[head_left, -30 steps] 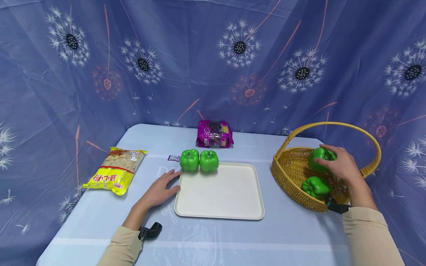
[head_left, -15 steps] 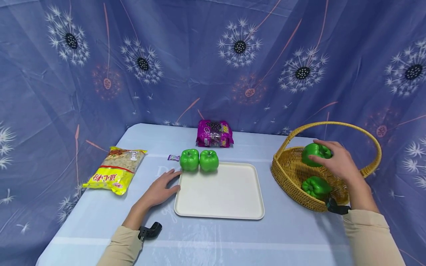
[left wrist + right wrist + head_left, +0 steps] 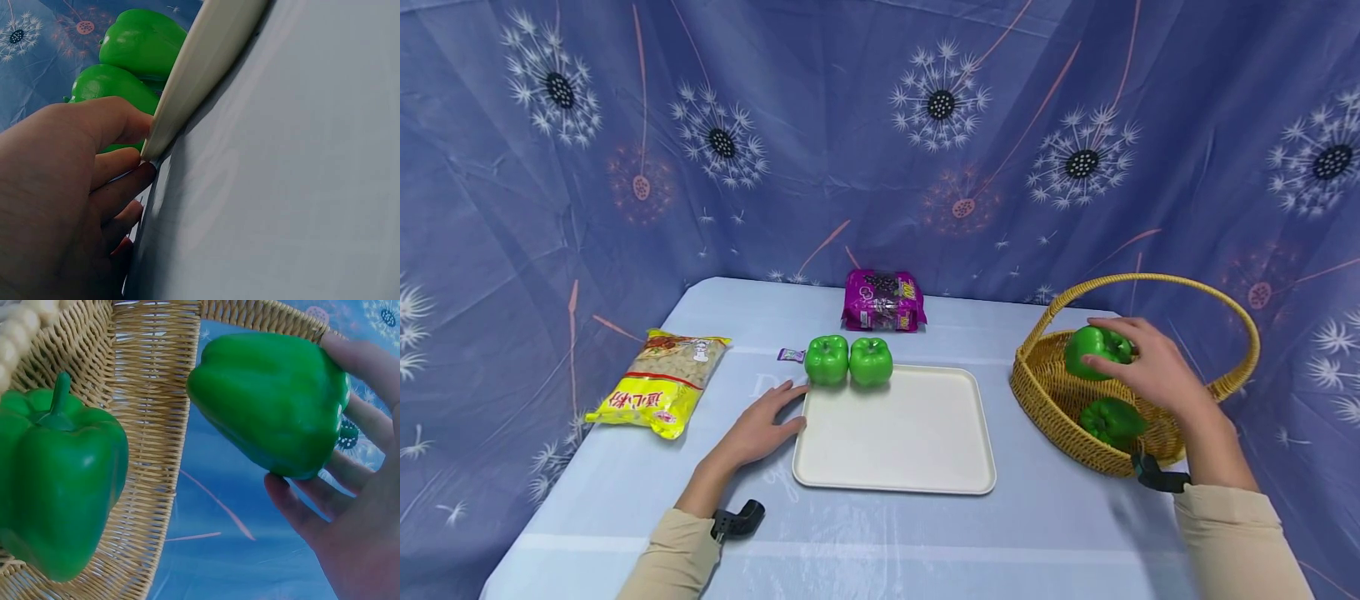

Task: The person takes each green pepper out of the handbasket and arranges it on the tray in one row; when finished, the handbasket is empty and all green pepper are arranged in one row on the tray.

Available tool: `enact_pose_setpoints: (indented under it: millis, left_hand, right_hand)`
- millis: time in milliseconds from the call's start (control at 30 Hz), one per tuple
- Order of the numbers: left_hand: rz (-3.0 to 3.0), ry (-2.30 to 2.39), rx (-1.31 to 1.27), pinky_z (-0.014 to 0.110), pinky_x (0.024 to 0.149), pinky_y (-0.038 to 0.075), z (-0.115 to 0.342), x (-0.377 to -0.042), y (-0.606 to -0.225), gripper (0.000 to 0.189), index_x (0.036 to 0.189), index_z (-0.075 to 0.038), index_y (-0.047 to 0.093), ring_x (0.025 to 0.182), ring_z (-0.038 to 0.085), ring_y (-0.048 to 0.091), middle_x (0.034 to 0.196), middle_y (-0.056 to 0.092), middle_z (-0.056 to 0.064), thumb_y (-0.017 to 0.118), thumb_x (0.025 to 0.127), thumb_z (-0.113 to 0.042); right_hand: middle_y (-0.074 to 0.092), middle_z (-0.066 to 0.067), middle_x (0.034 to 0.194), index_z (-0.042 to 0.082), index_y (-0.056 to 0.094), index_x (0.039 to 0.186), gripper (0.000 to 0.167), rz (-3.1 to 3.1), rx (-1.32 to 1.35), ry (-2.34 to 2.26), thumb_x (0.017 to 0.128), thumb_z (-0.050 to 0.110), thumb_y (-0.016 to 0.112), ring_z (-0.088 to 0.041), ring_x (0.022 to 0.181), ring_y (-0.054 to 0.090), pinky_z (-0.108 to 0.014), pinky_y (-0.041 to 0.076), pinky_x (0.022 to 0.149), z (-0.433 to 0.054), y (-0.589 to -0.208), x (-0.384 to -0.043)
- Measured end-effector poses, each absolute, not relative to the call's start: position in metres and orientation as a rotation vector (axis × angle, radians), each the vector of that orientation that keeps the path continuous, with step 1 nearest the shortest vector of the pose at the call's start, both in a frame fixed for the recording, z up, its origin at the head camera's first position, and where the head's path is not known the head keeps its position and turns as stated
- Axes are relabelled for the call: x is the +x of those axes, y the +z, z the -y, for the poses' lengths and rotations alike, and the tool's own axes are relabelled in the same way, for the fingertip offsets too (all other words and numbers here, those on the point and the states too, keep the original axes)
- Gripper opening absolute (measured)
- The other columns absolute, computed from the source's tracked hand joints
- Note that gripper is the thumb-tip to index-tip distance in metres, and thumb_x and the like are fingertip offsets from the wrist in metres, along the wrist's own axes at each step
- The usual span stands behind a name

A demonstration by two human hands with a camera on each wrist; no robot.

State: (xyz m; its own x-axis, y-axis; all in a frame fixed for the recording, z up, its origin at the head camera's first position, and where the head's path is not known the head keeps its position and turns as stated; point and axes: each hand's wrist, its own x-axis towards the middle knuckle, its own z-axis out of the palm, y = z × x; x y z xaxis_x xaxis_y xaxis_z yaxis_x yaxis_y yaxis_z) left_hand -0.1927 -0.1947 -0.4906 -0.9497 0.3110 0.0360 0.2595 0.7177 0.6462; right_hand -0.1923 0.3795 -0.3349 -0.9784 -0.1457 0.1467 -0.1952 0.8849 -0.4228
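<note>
My right hand (image 3: pixel 1153 367) holds a glossy green bell pepper (image 3: pixel 269 400) between thumb and fingers, raised over the wicker basket (image 3: pixel 1052 417). A second green bell pepper (image 3: pixel 62 475) lies inside that basket, its stem showing in the right wrist view. On the left, my left hand (image 3: pixel 763 427) touches the near-left edge of a cream rectangular tray (image 3: pixel 898 437), fingertips against its rim (image 3: pixel 194 75). Two more green peppers stand side by side along the tray's far-left edge, the left pepper (image 3: pixel 827 361) touching the right pepper (image 3: pixel 871 362).
A yellow bag of pasta (image 3: pixel 662 383) lies at the table's left. Behind the tray sits a purple snack packet (image 3: pixel 883 302), and a tiny purple sachet (image 3: pixel 791 355) lies beside the peppers. The basket's tall handle (image 3: pixel 1150 277) arches over its opening. A blue dandelion-print curtain (image 3: pixel 820 125) hangs behind.
My right hand has lifted the pepper from inside the basket and carried it slightly leftward. The left hand, the tray and its two peppers have stayed in place.
</note>
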Motion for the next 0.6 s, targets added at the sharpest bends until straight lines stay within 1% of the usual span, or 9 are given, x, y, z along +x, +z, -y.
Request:
enact_pose_setpoints:
  millis: [133,233,333,433,500,600]
  left_hand:
    - [-2.838,1.056,0.466,0.063,0.107,0.021,0.195,-0.192,-0.49,0.055,0.144,-0.016,0.046,0.138,0.044,0.024,0.152,0.031,0.019,0.061,0.093,-0.032]
    - [-2.837,1.056,0.462,0.063,0.107,0.021,0.195,-0.191,-0.489,0.055,0.144,-0.016,0.047,0.138,0.044,0.024,0.152,0.031,0.019,0.061,0.093,-0.032]
    - [-2.839,1.052,0.461,0.063,0.107,0.022,0.195,-0.191,-0.489,0.055,0.144,-0.016,0.047,0.138,0.044,0.024,0.151,0.031,0.019,0.061,0.093,-0.032]
    - [-2.843,1.053,0.469,0.063,0.107,0.022,0.194,-0.191,-0.488,0.055,0.143,-0.015,0.047,0.138,0.044,0.024,0.151,0.032,0.02,0.061,0.093,-0.031]
    - [-2.845,1.053,0.473,0.063,0.107,0.022,0.194,-0.192,-0.488,0.055,0.143,-0.015,0.047,0.138,0.044,0.024,0.151,0.032,0.02,0.061,0.093,-0.031]
    - [-2.842,1.056,0.469,0.063,0.107,0.022,0.194,-0.192,-0.488,0.055,0.143,-0.016,0.047,0.138,0.044,0.024,0.151,0.032,0.019,0.061,0.093,-0.032]
  right_hand:
    - [0.038,-0.017,0.141,0.028,0.046,0.143,0.065,2.923,0.315,0.696,0.086,0.049,0.068,-0.045,0.117,0.041,-0.066,0.042,0.077,-0.373,-0.335,-0.188]
    - [0.041,-0.012,0.138,0.03,0.048,0.141,0.062,2.908,0.354,0.703,0.085,0.047,0.069,-0.039,0.112,0.046,-0.058,0.046,0.073,-0.368,-0.335,-0.186]
    - [0.043,-0.009,0.136,0.029,0.049,0.14,0.062,2.903,0.387,0.695,0.085,0.047,0.07,-0.035,0.106,0.05,-0.05,0.048,0.069,-0.364,-0.336,-0.185]
    - [0.044,-0.008,0.134,0.029,0.051,0.14,0.062,2.911,0.402,0.69,0.084,0.047,0.071,-0.032,0.101,0.051,-0.043,0.048,0.065,-0.358,-0.335,-0.183]
    - [0.045,-0.009,0.134,0.027,0.051,0.14,0.063,2.916,0.422,0.685,0.084,0.047,0.071,-0.032,0.101,0.051,-0.043,0.048,0.065,-0.354,-0.334,-0.18]
    - [0.045,-0.007,0.134,0.028,0.051,0.14,0.063,2.918,0.442,0.682,0.084,0.048,0.07,-0.032,0.106,0.05,-0.05,0.048,0.07,-0.348,-0.332,-0.177]
